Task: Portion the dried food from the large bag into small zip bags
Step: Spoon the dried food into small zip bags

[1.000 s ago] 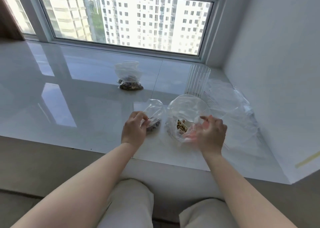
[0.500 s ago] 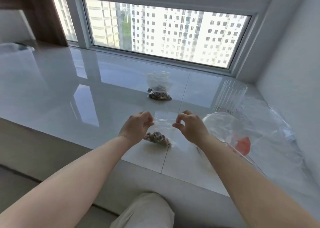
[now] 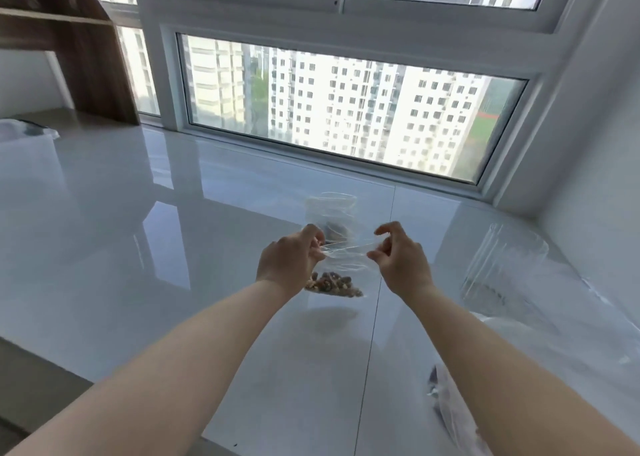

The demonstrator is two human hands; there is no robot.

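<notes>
While held aloft, two zip bags [image 3: 341, 268]

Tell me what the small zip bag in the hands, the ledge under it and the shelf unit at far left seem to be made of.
Small zip bag: thin clear plastic film, glossy; the dried food shows through and it creases where pinched.
Ledge: polished white tile or stone, likely; it mirrors the window and has a thin seam.
Shelf unit: wood or wood-look laminate, matte; brown grain.
</notes>
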